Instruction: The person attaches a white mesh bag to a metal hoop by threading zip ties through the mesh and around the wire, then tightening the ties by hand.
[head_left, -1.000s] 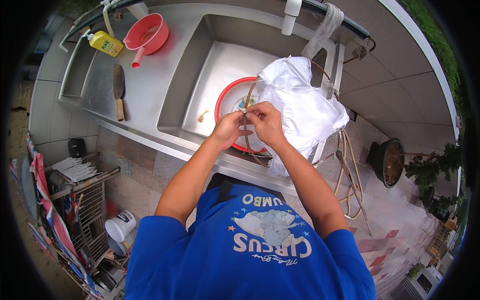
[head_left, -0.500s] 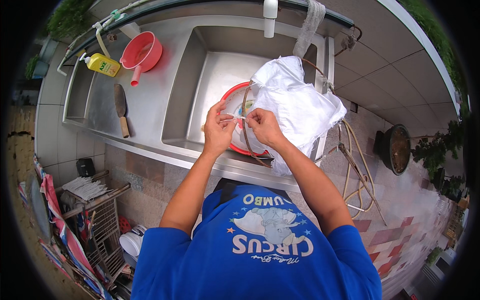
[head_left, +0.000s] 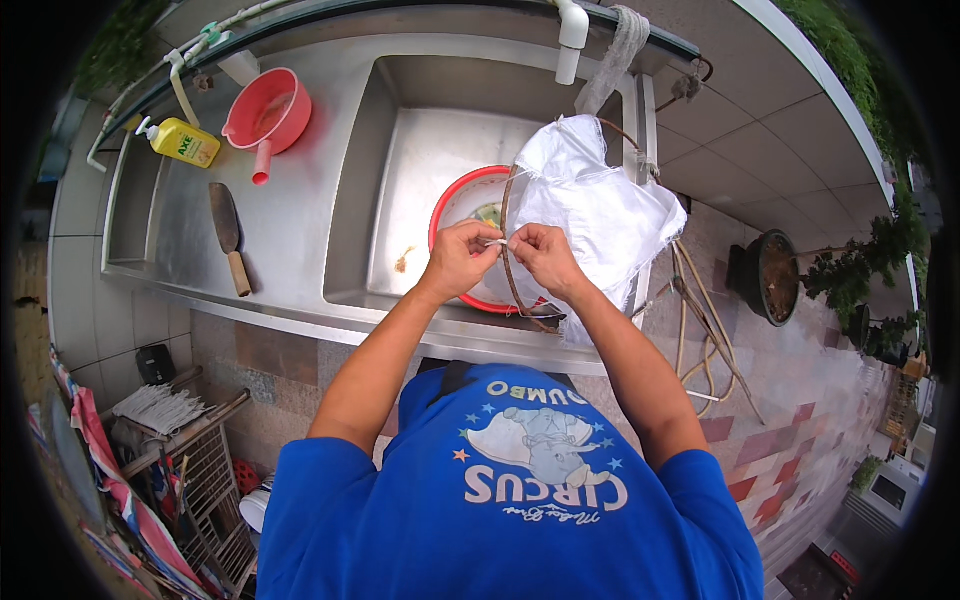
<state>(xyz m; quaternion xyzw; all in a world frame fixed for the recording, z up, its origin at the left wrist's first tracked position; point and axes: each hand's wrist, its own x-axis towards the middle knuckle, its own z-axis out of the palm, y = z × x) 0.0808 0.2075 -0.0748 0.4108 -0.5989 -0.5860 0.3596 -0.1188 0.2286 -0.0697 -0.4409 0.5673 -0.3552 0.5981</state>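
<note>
Over the sink, my left hand (head_left: pixel 460 262) and my right hand (head_left: pixel 548 262) almost meet, fingertips pinched on a thin white string (head_left: pixel 496 242). The string crosses a thin brown bent rod (head_left: pixel 515 285), which curves like a hoop. A white woven cloth (head_left: pixel 590 205), frayed along its edge, hangs from the rod and spreads to the right. Below the hands sits a red-rimmed basin (head_left: pixel 436 222) with something greenish-yellow inside; the cloth covers its right part.
The steel sink (head_left: pixel 420 140) has a white tap (head_left: pixel 572 40) above it. On the left counter are a wooden-handled knife (head_left: pixel 228 225), a red dipper (head_left: pixel 290 110) and a yellow pump bottle (head_left: pixel 190 143). A hose (head_left: pixel 715 350) and a plant pot (head_left: pixel 770 280) stand to the right.
The view has shifted slightly. My two hands have drawn closer together at the rod, and less of the string shows between them.
</note>
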